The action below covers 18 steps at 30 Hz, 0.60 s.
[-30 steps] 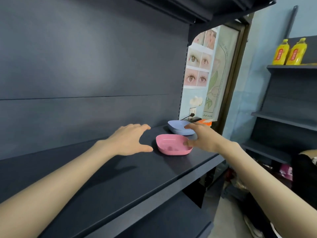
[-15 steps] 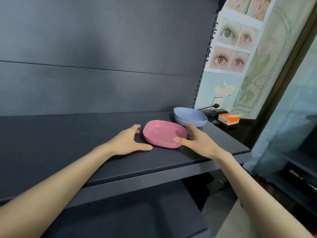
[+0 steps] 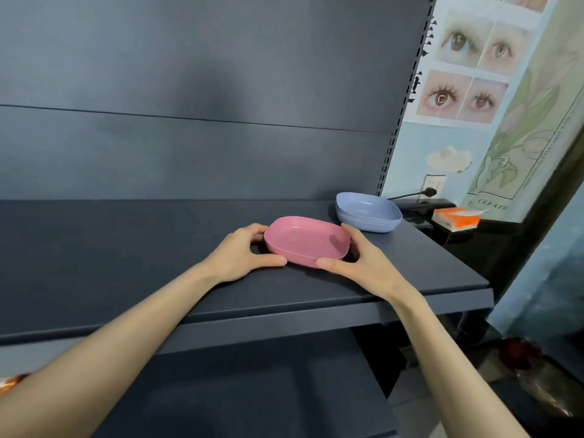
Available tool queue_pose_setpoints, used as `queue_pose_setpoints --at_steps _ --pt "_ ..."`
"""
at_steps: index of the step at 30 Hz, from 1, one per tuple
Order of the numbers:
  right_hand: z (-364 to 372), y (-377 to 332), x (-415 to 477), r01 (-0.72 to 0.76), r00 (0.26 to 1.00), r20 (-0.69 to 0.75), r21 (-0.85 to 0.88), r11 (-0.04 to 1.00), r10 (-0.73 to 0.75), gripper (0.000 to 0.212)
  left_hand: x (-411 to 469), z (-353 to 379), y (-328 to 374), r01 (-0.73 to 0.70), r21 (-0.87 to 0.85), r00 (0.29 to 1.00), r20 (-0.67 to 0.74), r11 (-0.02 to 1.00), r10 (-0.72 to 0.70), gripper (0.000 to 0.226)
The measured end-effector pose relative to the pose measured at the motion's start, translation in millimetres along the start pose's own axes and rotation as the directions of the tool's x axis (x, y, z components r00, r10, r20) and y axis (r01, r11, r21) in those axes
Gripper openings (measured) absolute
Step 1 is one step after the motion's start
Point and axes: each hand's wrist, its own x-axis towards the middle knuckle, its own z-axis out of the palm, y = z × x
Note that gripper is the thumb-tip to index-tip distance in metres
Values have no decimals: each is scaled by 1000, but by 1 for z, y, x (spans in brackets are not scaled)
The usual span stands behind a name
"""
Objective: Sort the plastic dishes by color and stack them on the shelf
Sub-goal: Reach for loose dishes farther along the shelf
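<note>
My left hand (image 3: pixel 240 255) and right hand (image 3: pixel 364 264) clasp the pink dish (image 3: pixel 305 239), fingers curled round its sides, near the right edge of the shelf (image 3: pixel 142 248), blue dishes (image 3: pixel 368 212) behind.

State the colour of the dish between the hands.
The dish is pink; head view shows it.

Pink dish (image 3: pixel 306 240) near blue stack (image 3: pixel 368 211) on shelf (image 3: pixel 126 248)

A dark grey shelf (image 3: pixel 126 248) is stretching across the middle of the frame. A pink dish (image 3: pixel 306 240) is sitting on it right of centre, and a stack of blue dishes (image 3: pixel 368 211) is resting just behind, toward the shelf's back right corner.
</note>
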Motion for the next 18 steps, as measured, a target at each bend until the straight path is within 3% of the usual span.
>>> queue_pose_setpoints --at_steps 3,7,12,18 --pt "2 -9 -1 33 999 -22 125 992 -30 114 -12 -5 6 -16 -140 998 -59 990 8 60" --pt "17 -40 0 114 993 -59 280 953 -101 104 -41 -25 17 -87 -299 970 -243 950 12 53" --pt "53 -102 6 234 972 -74 429 872 -225 94 -88 -79 27 -176 -331 899 -438 927 14 55" --pt "115 -186 -2 341 921 -34 548 764 -387 103 -156 -146 20 -223 -291 778 -628 930 -10 52"
